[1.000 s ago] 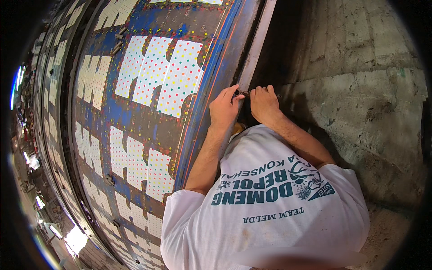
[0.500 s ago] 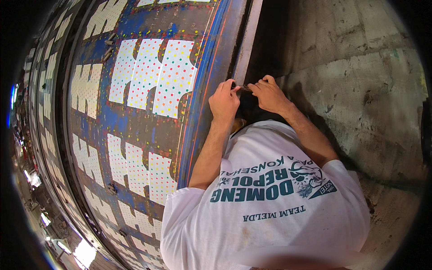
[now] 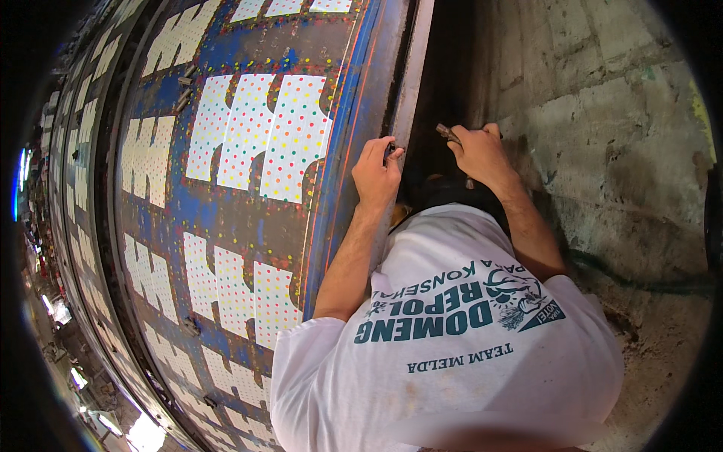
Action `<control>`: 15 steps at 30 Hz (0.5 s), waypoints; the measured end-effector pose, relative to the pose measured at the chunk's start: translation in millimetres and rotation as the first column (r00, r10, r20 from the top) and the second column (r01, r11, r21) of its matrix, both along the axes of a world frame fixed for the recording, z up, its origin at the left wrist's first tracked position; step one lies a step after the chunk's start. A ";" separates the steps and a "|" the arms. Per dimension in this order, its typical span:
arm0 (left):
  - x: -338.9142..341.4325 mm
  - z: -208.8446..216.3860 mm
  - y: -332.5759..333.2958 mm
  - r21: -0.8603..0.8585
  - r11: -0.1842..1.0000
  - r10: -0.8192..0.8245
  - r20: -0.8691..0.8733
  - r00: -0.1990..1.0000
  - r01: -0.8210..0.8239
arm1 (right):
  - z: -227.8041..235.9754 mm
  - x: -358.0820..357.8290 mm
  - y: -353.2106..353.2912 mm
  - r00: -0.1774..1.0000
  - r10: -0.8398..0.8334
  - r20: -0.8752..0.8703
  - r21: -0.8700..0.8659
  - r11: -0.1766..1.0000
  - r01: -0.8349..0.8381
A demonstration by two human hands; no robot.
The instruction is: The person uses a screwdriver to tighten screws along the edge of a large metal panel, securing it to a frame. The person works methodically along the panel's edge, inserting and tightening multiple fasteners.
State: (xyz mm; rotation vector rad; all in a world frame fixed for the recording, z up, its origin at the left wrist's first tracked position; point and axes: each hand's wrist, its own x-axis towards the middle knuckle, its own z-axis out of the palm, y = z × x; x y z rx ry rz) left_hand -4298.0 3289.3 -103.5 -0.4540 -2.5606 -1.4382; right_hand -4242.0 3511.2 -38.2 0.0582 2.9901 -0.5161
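Observation:
My left hand (image 3: pixel 376 172) is at the right edge of the long printing table, its fingers pinched around a small dark piece (image 3: pixel 390 150) at the metal edge rail (image 3: pixel 413 87). Apart from it, over the dark gap beside the table, my right hand (image 3: pixel 483 154) is closed on a short brownish metal tool (image 3: pixel 447 133). One end of that tool sticks out past the fingers towards the rail; a second dark end shows below the palm. The tool's exact kind is hard to make out.
White cut panels (image 3: pixel 294 135) with coloured dots lie in rows on the paint-spotted table (image 3: pixel 218 218). Small metal pieces (image 3: pixel 183 98) rest between rows. A stained concrete floor (image 3: pixel 587 98) spreads at the right. A dark green line (image 3: pixel 640 285) crosses it.
My right hand has moved right, away from the rail and my left hand, with the metal tool in it. My left hand has stayed at the rail.

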 end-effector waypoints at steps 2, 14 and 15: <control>-3.7 10.0 -0.2 0.074 0.995 -0.069 -0.021 0.997 0.070 | -3.5 2.5 7.5 0.998 -0.001 0.055 -0.014 1.000 0.002; -28.0 54.1 -70.1 0.926 0.005 -0.346 0.356 0.868 -0.378 | -24.4 -77.0 42.6 0.931 0.033 0.363 0.065 0.996 -0.061; -36.3 48.7 -72.3 0.868 -0.133 -0.334 0.415 0.846 -0.478 | -25.4 -90.4 47.2 0.924 0.041 0.381 0.070 0.995 -0.073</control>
